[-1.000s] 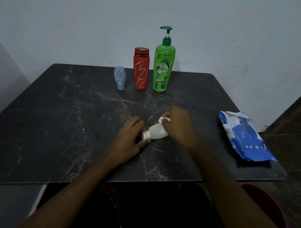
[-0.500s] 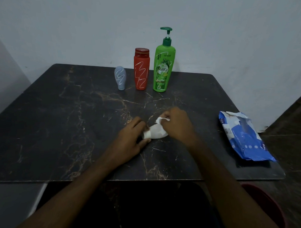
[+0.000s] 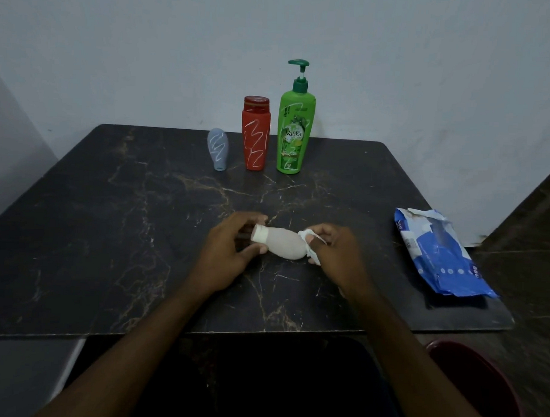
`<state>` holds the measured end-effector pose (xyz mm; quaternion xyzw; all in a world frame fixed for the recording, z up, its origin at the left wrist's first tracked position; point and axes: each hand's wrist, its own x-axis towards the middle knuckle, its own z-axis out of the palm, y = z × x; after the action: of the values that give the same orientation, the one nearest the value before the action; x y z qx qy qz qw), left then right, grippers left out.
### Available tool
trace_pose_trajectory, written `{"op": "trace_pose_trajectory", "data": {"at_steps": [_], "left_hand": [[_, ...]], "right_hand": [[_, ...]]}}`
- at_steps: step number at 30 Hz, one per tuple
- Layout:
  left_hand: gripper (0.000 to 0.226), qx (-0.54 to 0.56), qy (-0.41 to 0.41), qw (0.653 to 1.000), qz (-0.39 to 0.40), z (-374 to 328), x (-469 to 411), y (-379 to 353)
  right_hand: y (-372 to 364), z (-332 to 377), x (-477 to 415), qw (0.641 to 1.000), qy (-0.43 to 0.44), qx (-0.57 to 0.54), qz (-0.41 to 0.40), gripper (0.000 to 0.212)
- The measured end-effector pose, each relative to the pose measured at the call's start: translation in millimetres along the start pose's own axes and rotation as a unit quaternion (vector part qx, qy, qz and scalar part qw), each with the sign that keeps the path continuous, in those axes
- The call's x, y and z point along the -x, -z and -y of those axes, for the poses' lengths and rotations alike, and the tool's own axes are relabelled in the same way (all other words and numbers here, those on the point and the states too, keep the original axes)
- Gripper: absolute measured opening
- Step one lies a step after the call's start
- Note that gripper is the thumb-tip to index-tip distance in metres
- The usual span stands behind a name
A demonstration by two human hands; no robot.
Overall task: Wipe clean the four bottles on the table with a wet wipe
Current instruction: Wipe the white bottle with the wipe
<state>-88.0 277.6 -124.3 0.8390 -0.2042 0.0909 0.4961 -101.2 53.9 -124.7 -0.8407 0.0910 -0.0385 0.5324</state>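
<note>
1. Dark marble-patterned table (image 3: 110,233): a small pale bottle (image 3: 283,246) lies on its side near the front edge, white cap pointing left.
2. The left hand (image 3: 231,253) grips the cap end; the right hand (image 3: 334,257) pinches a bunched white wet wipe (image 3: 310,245) against the bottle's base.
3. At the far edge stand a small grey-blue bottle (image 3: 218,148), a red bottle (image 3: 255,133) and a green Vatika pump bottle (image 3: 294,128), each scribbled with white marks.
4. A blue wipes packet (image 3: 440,254) lies at right.
</note>
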Motion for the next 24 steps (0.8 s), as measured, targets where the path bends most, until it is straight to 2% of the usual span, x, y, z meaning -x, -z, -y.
{"op": "trace_pose_trajectory", "data": {"at_steps": [4, 8, 13, 19, 24], "left_hand": [[0.062, 0.170, 0.109, 0.979, -0.024, -7, -7, -3], [0.058, 0.216, 0.171, 0.960, -0.058, -7, -11, -21], [0.059, 0.159, 0.184, 0.969, -0.048, -9, -16, -31], [0.035, -0.006, 0.115, 0.993, 0.023, -11, -25, -15], [0.046, -0.084, 0.059, 0.992, 0.069, -4, -23, -9]], "right_hand": [[-12, -1, 14, 0.999, -0.015, -0.034, -0.030, 0.016], [-29, 2, 33, 0.998, 0.028, -0.031, -0.051, 0.006], [-39, 9, 48, 0.995, 0.083, -0.024, -0.044, 0.004], [-21, 1, 38, 0.996, 0.076, -0.005, -0.046, 0.008], [-4, -9, 29, 0.987, 0.128, 0.034, -0.085, 0.014]]}}
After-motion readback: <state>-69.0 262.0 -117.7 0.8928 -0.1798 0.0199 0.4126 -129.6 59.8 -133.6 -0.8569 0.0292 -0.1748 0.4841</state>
